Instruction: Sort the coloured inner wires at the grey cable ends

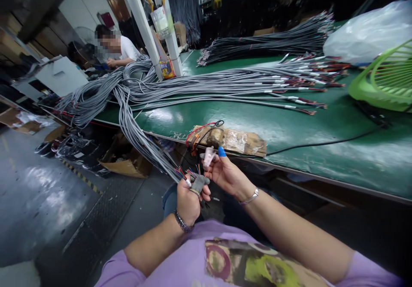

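Observation:
My left hand [188, 201] is closed round the end of a grey cable [151, 149], its thumb wrapped in grey tape; short coloured wires [189, 171] fan out above the fist. My right hand [225, 173] is closed in a pinch on a small white plastic connector [207, 156], held just above those wire tips. A blue cot covers one right fingertip [222, 151]. Both hands hover in front of the green table's [289, 128] near edge. The grey cable runs up into a thick bundle [135, 89] draped over the table's left corner.
A taped brown block with red wires [225, 139] sits on the table edge. Long grey cable bundles [257, 85] cover the table. A green fan guard [386, 81] and plastic bag [370, 34] lie at right. Another person [119, 49] sits far left. Cardboard boxes [125, 162] litter the floor.

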{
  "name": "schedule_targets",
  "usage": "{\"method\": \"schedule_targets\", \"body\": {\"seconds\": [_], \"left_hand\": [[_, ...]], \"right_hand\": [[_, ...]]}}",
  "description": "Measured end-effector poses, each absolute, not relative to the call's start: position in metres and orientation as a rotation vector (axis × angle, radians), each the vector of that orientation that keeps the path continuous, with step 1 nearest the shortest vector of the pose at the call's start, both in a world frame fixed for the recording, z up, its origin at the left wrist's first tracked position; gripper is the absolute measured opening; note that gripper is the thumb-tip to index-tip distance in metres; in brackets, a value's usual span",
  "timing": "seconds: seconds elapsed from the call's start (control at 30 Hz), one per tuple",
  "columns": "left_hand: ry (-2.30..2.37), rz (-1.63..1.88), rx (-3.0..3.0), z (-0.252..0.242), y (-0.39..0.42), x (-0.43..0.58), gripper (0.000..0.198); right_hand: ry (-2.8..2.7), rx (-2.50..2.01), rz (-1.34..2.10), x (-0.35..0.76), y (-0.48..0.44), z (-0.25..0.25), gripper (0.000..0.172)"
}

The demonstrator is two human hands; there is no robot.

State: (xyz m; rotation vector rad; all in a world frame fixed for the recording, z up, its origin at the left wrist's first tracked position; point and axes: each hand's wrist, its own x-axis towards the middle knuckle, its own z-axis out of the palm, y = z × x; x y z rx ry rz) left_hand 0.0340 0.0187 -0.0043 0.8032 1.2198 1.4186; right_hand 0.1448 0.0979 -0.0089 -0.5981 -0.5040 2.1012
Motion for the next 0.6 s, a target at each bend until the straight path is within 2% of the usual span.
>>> {"method": "schedule_targets", "body": {"seconds": [0.13,0.33,0.6], "left_hand": [[1.209,1.418,0.836,-0.01,0.014,0.031,0.032],[1.228,1.406,0.881,-0.016,0.012,0.029,0.033],[1.151,1.44,0.831,-0.009,0.014,0.026,0.03]], "right_hand": [[-0.677,-0.611,2.126,0.154,0.083,-0.011,0.044],[-0.99,-0.751,1.888,0.155,0.069,-0.007,0.03],[-0.983,-0.848,1.845,0.155,0.075,-0.01,0.036]]}}
